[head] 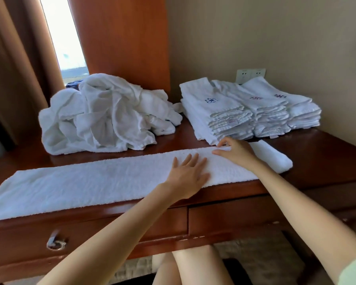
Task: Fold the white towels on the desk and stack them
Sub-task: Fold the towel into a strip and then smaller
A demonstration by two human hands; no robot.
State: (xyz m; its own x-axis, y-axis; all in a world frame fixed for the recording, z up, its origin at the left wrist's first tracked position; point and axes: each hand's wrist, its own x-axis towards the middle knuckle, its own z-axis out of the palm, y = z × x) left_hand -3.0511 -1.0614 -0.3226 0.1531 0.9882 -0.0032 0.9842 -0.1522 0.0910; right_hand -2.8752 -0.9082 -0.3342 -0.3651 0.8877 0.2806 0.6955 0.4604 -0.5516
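From the head camera, a long folded towel [86,186] lies along the front edge of the desk [317,161]. The left hand [188,175] lies flat on it, fingers straight and spread, palm down, holding nothing. The right hand [236,150] rests on the towel just beyond, fingers loosely bent, fingertips touching its far edge; it grips nothing clearly. Behind, a crumpled heap [103,116] sits at left, and folded stacks [249,112] at right, near a wall socket [250,75].
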